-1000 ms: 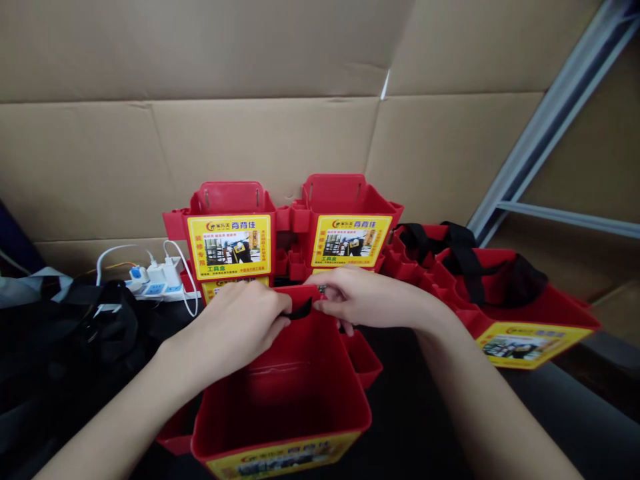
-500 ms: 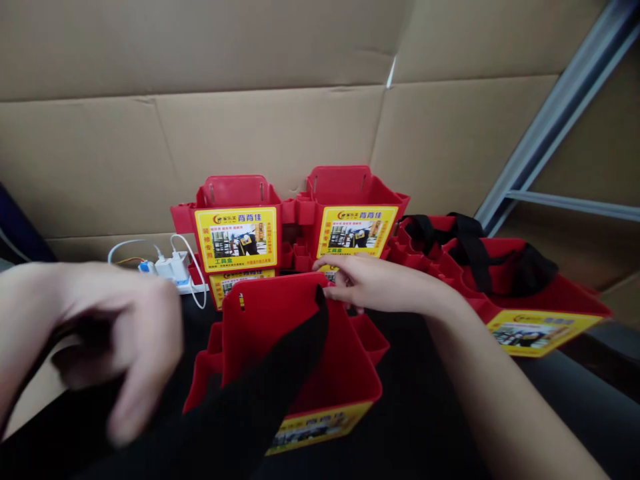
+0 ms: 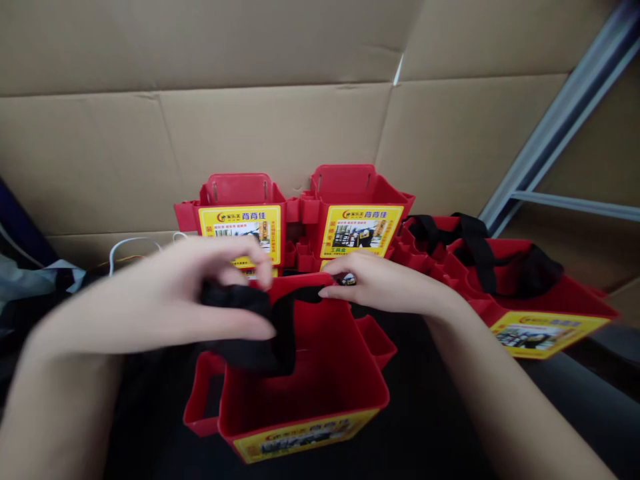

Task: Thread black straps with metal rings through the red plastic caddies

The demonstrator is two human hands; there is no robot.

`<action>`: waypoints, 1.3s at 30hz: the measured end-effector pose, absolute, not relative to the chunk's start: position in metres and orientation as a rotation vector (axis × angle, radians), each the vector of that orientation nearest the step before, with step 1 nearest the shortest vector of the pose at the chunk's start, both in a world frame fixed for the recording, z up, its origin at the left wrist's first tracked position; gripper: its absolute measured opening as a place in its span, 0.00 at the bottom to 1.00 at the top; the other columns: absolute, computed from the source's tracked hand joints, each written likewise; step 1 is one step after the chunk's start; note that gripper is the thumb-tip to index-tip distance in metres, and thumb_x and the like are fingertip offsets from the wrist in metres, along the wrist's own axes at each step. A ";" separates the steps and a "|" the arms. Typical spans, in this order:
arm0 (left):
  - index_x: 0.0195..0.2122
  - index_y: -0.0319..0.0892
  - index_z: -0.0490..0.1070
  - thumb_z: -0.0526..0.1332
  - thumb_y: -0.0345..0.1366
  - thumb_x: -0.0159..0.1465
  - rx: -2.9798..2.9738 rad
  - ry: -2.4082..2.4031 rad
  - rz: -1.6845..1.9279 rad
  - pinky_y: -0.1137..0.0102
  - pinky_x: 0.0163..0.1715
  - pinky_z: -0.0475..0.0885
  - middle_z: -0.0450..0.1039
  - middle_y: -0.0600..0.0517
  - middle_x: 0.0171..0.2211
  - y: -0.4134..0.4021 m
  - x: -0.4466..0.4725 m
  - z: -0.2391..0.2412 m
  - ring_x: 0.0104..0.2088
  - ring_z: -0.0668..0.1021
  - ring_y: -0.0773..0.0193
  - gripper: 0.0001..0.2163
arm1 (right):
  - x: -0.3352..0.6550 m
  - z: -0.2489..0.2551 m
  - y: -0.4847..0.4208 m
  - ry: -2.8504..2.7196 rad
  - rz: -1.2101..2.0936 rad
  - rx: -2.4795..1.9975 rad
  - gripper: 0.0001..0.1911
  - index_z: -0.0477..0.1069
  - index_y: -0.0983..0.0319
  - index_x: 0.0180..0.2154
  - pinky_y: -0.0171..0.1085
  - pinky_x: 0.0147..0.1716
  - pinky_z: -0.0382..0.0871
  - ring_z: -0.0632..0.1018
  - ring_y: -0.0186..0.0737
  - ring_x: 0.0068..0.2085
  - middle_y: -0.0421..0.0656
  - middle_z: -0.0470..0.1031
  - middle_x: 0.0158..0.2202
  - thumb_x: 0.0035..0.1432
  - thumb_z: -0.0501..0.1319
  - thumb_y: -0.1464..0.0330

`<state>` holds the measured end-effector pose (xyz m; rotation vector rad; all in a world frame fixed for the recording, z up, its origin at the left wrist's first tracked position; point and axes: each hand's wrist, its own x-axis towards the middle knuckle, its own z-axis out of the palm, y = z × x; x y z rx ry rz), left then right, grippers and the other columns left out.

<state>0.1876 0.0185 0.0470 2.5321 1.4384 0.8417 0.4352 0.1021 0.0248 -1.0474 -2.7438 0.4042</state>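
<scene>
In front of me a red plastic tool box [image 3: 350, 360] with side pockets and a yellow label tilts on a dark surface. A black webbing strap [image 3: 285, 333] runs from the right end of its back wall across the opening. Its gathered length is in my left hand [image 3: 200, 293], curled above the box's back left corner and slightly blurred. My right hand [image 3: 373, 283] pinches the top of the back wall beside the strap's end, thumb on the inner side; its other fingers are partly hidden behind.
Behind stand two stacks of red boxes, a left box [image 3: 237, 190] and a right box [image 3: 345, 187], against a cardboard wall [image 3: 270, 127]. Strapped red boxes [image 3: 565, 297] lie at the right near a metal frame [image 3: 550, 127]. A white cable [image 3: 127, 241] shows at left.
My left hand has moved right and up over the box, bunching the strap, which stretched toward me before. My right hand stays at the back wall.
</scene>
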 end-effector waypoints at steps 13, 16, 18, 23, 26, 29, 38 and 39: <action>0.42 0.45 0.63 0.54 0.42 0.61 2.806 1.569 0.590 0.69 0.28 0.66 0.74 0.51 0.31 0.043 0.237 0.016 0.32 0.77 0.57 0.11 | 0.435 0.020 0.104 -2.718 0.429 -1.009 0.12 0.66 0.63 0.25 0.32 0.22 0.49 0.60 0.28 0.22 0.35 0.61 0.20 0.55 0.56 0.62; 0.39 0.45 0.69 0.53 0.43 0.61 2.855 1.581 0.458 0.68 0.27 0.66 0.75 0.50 0.30 0.042 0.238 0.017 0.31 0.77 0.56 0.11 | 0.434 0.021 0.103 -2.702 0.428 -1.023 0.15 0.60 0.63 0.20 0.32 0.21 0.47 0.57 0.27 0.21 0.33 0.55 0.17 0.54 0.57 0.63; 0.41 0.44 0.69 0.54 0.43 0.61 2.883 1.608 0.442 0.67 0.27 0.65 0.75 0.49 0.30 0.042 0.238 0.017 0.31 0.77 0.55 0.12 | 0.433 0.022 0.102 -2.690 0.455 -1.029 0.16 0.57 0.63 0.19 0.32 0.21 0.47 0.56 0.27 0.20 0.33 0.53 0.17 0.54 0.57 0.63; 0.44 0.46 0.68 0.55 0.44 0.60 2.933 1.590 0.456 0.69 0.25 0.63 0.74 0.52 0.27 0.042 0.228 0.022 0.27 0.76 0.59 0.13 | 0.431 0.025 0.095 -2.693 0.481 -1.065 0.15 0.58 0.63 0.20 0.32 0.21 0.47 0.57 0.27 0.20 0.33 0.55 0.17 0.52 0.58 0.62; 0.42 0.46 0.67 0.56 0.45 0.59 2.916 1.572 0.509 0.71 0.25 0.62 0.73 0.54 0.26 0.043 0.220 0.028 0.27 0.75 0.61 0.13 | 0.428 0.027 0.090 -2.724 0.415 -1.077 0.12 0.61 0.62 0.21 0.32 0.21 0.49 0.58 0.28 0.21 0.34 0.58 0.18 0.52 0.58 0.64; 0.38 0.45 0.69 0.57 0.49 0.57 2.882 1.558 0.540 0.71 0.26 0.62 0.73 0.54 0.25 0.042 0.215 0.033 0.27 0.74 0.62 0.15 | 0.426 0.028 0.087 -2.749 0.377 -1.089 0.10 0.63 0.62 0.22 0.32 0.21 0.49 0.59 0.28 0.21 0.34 0.58 0.19 0.52 0.58 0.65; 0.25 0.41 0.70 0.55 0.37 0.59 2.932 1.384 0.208 0.71 0.19 0.54 0.67 0.54 0.19 0.044 0.223 0.023 0.20 0.69 0.67 0.09 | 0.426 0.026 0.089 -2.733 0.426 -1.028 0.10 0.63 0.62 0.23 0.31 0.22 0.50 0.60 0.28 0.22 0.34 0.59 0.19 0.53 0.58 0.65; 0.25 0.41 0.70 0.55 0.35 0.59 2.898 1.291 0.194 0.72 0.19 0.55 0.66 0.55 0.18 0.045 0.222 0.023 0.20 0.68 0.68 0.08 | 0.427 0.026 0.090 -2.739 0.444 -1.014 0.09 0.65 0.62 0.23 0.31 0.23 0.50 0.60 0.28 0.23 0.35 0.59 0.20 0.53 0.58 0.65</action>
